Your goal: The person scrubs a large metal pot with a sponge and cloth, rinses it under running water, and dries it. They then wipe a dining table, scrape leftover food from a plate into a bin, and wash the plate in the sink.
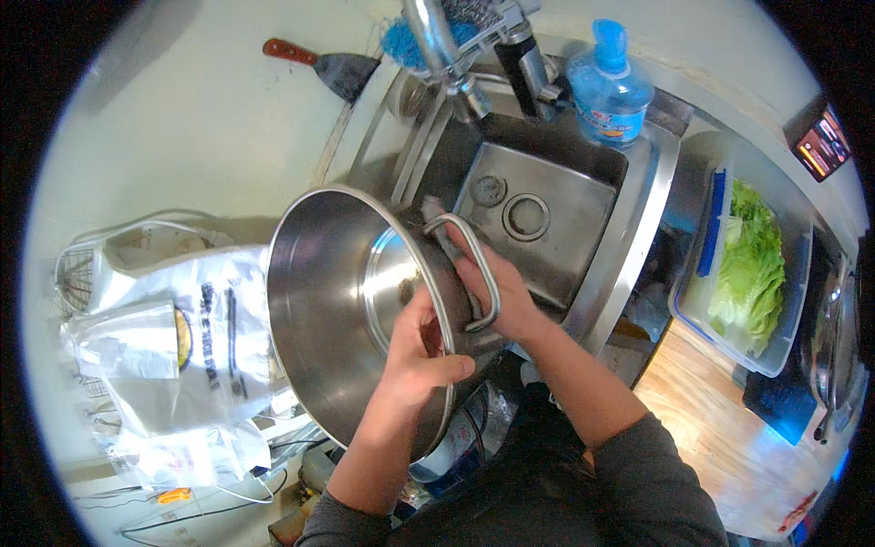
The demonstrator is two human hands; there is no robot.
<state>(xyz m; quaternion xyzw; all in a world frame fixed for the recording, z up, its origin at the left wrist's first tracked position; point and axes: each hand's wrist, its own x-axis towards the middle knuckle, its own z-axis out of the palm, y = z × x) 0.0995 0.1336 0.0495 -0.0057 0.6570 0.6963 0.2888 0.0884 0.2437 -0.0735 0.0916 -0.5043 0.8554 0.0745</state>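
A large stainless steel pot (321,273) is tilted on its side, its open mouth facing left and up towards me. My left hand (417,355) grips the near rim, fingers inside the pot and thumb outside. Against the pot's outer wall, behind the loop handle (489,273), lies my right hand (506,294). Its fingertips are blurred, and a greyish strip shows beside them; whether that is a cloth or pad in the hand I cannot tell. Beyond the pot is a steel sink (581,198) with a round drain in its floor.
A metal faucet (431,37) and a blue plastic bottle (608,102) stand at the sink's back. A wooden-handled scraper (342,72) lies back left. Foil-like bags (239,335) are at left. Lettuce (745,273) fills a clear bin (776,362) by a wooden board (690,396).
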